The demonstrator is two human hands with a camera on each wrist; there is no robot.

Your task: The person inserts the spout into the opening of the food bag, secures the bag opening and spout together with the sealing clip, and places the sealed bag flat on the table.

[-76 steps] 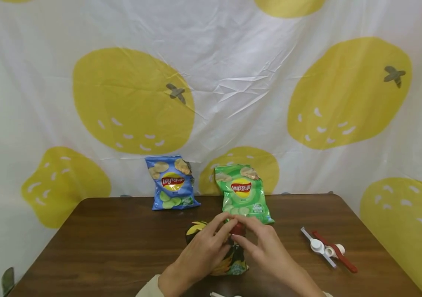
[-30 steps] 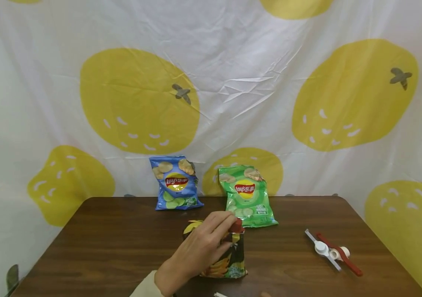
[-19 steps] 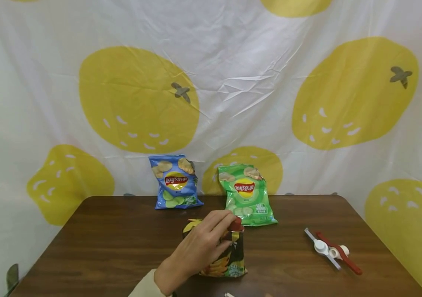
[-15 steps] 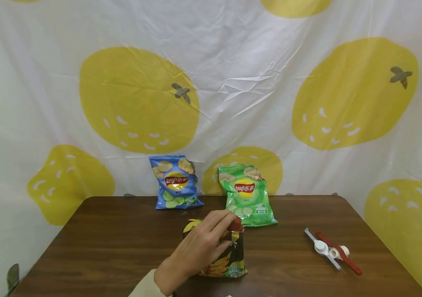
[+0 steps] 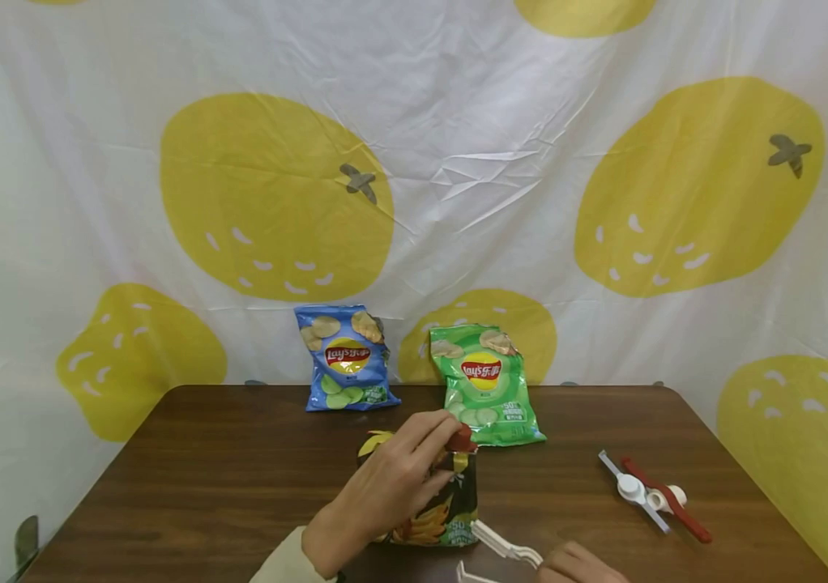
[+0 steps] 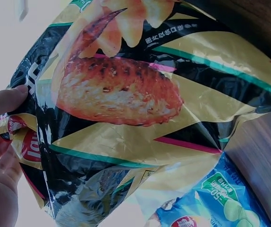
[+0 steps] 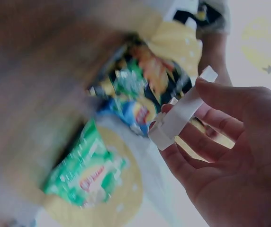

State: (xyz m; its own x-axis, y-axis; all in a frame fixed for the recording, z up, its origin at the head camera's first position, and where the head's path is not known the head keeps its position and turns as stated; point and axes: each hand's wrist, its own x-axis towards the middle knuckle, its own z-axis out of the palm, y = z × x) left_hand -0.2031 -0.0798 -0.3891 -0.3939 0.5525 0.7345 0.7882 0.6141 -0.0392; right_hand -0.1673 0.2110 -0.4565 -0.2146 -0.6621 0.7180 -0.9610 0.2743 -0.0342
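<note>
A black chip bag (image 5: 461, 494) with a chicken-wing picture (image 6: 121, 94) stands near the table's front. Its red top is folded over, and my left hand (image 5: 392, 490) pinches it there; the thumb presses on the bag in the left wrist view. My right hand (image 5: 580, 563) holds a white bag clip (image 5: 505, 544) by one end, low at the bag's front right. The clip's two arms are spread apart. In the right wrist view the clip (image 7: 183, 113) sits between thumb and fingers. Much of the black bag is hidden behind my left hand in the head view.
Blue (image 5: 347, 356) and green (image 5: 487, 385) chip bags lean at the back of the brown table (image 5: 253, 461). To the right lie a white clip with a round cap (image 5: 631, 486) and a red clip (image 5: 691, 522), crossing each other. A lemon-print cloth (image 5: 450, 121) hangs behind.
My right hand left the bag's top and went down out of view. It is now back at the lower edge with the white bag clip. My left hand has kept its pinch on the bag.
</note>
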